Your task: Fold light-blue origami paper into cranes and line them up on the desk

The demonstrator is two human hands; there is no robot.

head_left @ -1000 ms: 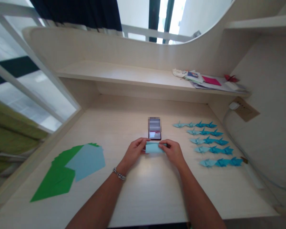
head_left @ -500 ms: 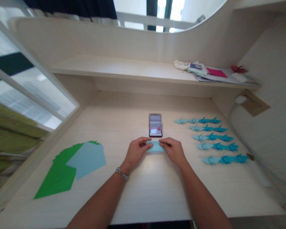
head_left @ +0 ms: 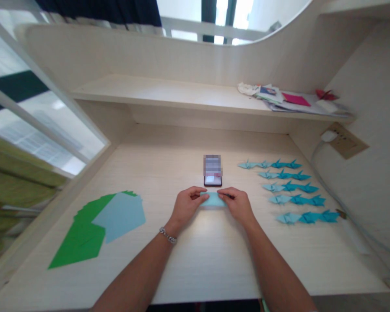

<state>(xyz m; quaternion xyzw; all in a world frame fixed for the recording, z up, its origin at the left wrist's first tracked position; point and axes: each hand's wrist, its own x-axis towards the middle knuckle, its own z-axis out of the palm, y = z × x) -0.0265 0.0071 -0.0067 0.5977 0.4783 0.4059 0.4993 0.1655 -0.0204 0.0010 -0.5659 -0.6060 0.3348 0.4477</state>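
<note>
A light blue sheet of origami paper, folded into a rectangle, lies on the desk between my hands. My left hand pinches its left end between thumb and fingers. At the other end, my right hand grips the upper right part, thumb and fingertips on the edge. Just beyond the paper lies a phone with its screen lit. Folded blue paper cranes stand in several rows to the right, running from pale to deeper blue.
Fanned green paper sheets and pale blue sheets lie on the left of the desk. A shelf crosses the back, with papers on it. A plugged cable runs down the right side.
Almost nothing differs. The camera view has shifted very slightly; both hands stay on the folded paper, and the right thumb and fingers have moved a touch along its edge.
</note>
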